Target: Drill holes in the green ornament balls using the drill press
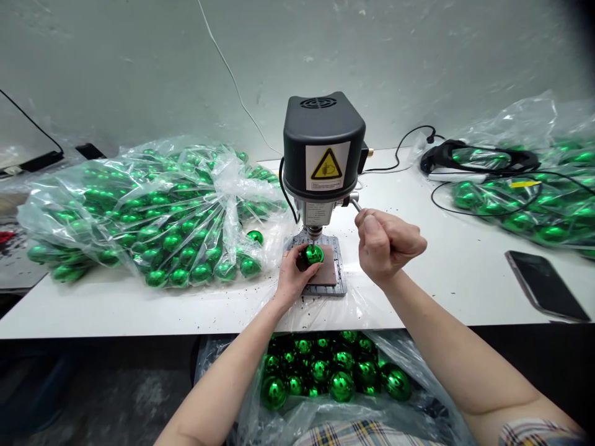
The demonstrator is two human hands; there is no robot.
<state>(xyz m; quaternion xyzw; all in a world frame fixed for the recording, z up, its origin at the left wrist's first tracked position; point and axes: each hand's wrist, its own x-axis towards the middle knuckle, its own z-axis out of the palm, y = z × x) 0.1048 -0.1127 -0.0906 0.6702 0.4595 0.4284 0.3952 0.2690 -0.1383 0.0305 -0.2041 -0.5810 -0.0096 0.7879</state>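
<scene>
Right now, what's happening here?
A person's left hand holds a shiny green ball over a brown pad, beneath the bit of a drill press. The right hand grips the press's lever. Whether the bit has gone in is hard to tell. Clear bags of green balls lie on the table on both sides; more balls sit below its front edge.

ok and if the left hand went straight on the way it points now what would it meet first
First comes the green ball, which the left hand holds. Past that, probably the drill, though depth is hard to judge.
</scene>
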